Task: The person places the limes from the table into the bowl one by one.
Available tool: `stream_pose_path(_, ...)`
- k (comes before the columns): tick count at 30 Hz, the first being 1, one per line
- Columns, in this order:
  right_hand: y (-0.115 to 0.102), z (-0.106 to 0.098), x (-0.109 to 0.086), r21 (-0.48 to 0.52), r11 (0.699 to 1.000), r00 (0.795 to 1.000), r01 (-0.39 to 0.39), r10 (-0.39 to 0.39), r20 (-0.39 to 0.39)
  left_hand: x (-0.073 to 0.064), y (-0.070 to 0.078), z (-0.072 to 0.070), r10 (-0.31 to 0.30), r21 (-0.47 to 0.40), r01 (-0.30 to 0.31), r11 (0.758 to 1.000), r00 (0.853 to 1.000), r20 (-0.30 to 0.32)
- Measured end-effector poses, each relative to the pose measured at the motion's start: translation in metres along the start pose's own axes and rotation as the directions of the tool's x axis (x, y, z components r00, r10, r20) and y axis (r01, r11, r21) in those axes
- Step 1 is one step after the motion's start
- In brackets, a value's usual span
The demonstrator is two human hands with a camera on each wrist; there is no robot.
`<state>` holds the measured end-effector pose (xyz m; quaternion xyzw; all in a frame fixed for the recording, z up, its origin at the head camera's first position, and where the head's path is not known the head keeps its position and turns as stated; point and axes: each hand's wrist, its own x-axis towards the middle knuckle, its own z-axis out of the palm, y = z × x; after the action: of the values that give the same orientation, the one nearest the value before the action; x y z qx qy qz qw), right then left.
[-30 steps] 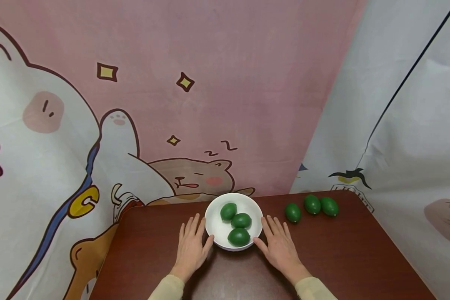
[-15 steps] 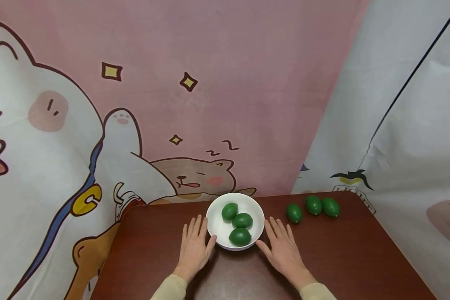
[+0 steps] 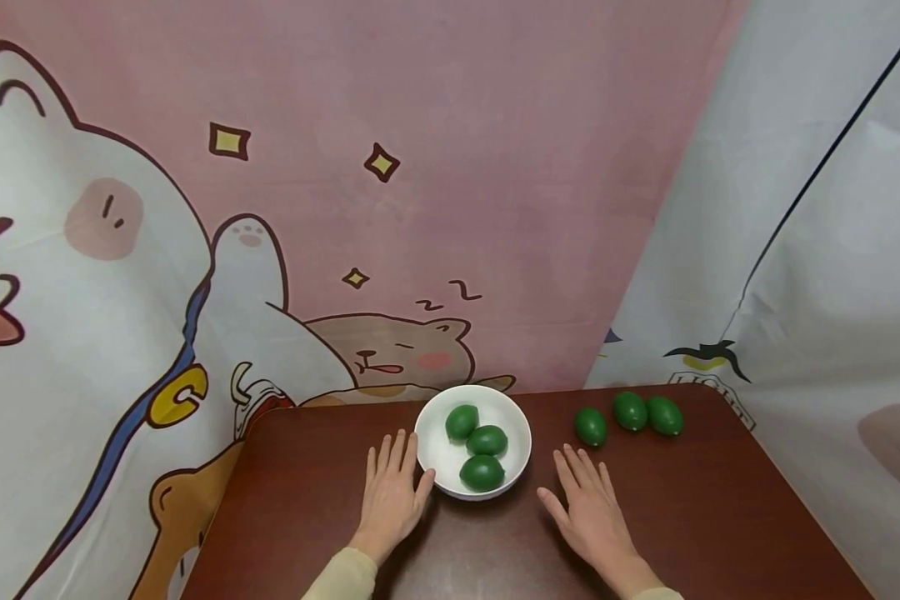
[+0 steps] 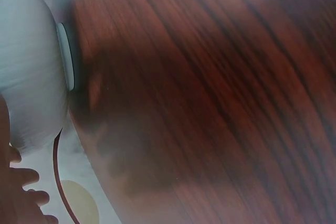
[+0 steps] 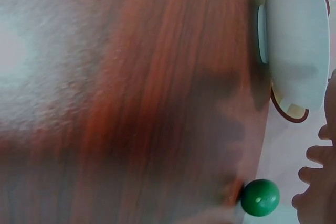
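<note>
A white bowl point(image 3: 441, 457) stands near the back edge of the brown table, holding three green limes: a rear lime point(image 3: 462, 422), a middle lime point(image 3: 487, 441) and a front lime point(image 3: 482, 473). My left hand point(image 3: 392, 500) is beside the bowl's left side, its fingers straight and thumb tip at the rim. On the other side, my right hand point(image 3: 591, 512) is apart from the bowl, palm down with fingers extended, just in front of a lime point(image 3: 591, 427) on the table. Both wrist views show the bowl's outer wall point(image 4: 34, 66) point(image 5: 296, 40) and fingertips at the edge.
Behind the right hand, two more limes, one point(image 3: 631, 412) beside the other point(image 3: 665, 415), lie near the back right of the table point(image 3: 720, 517). A pink and white cartoon cloth point(image 3: 525, 208) hangs directly behind the table's back edge.
My right hand has moved right and slightly toward me, away from the bowl's rim. The left hand stays beside the bowl. The whole head view has shifted slightly.
</note>
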<state>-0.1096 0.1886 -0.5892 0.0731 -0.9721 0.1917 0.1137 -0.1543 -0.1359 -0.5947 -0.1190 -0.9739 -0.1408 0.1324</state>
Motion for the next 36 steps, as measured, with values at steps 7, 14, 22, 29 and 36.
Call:
stream_pose_path(7,0.01,-0.006,-0.005,0.005,1.0,0.999,0.006,-0.005,-0.052,0.0,0.0,0.001,-0.003,0.007,0.003,1.0,1.0,0.002)
stream_pose_path(14,0.023,-0.007,0.0,0.036,0.999,0.992,0.011,-0.006,-0.128,0.0,0.001,0.001,-0.018,-0.026,0.018,0.999,1.0,0.004)
stream_pose_path(22,0.033,-0.008,0.006,0.055,0.998,0.984,-0.012,0.022,-0.179,0.0,0.0,0.003,-0.027,-0.049,0.027,0.998,1.0,-0.002)
stream_pose_path(29,0.044,-0.016,0.013,0.071,0.996,0.988,-0.052,0.062,-0.139,0.0,0.0,0.003,-0.027,-0.042,0.027,0.999,1.0,0.0)
stream_pose_path(36,0.056,-0.019,0.02,0.082,0.993,0.992,-0.09,0.096,-0.078,0.0,0.001,0.003,-0.027,-0.033,0.028,0.999,1.0,0.005)
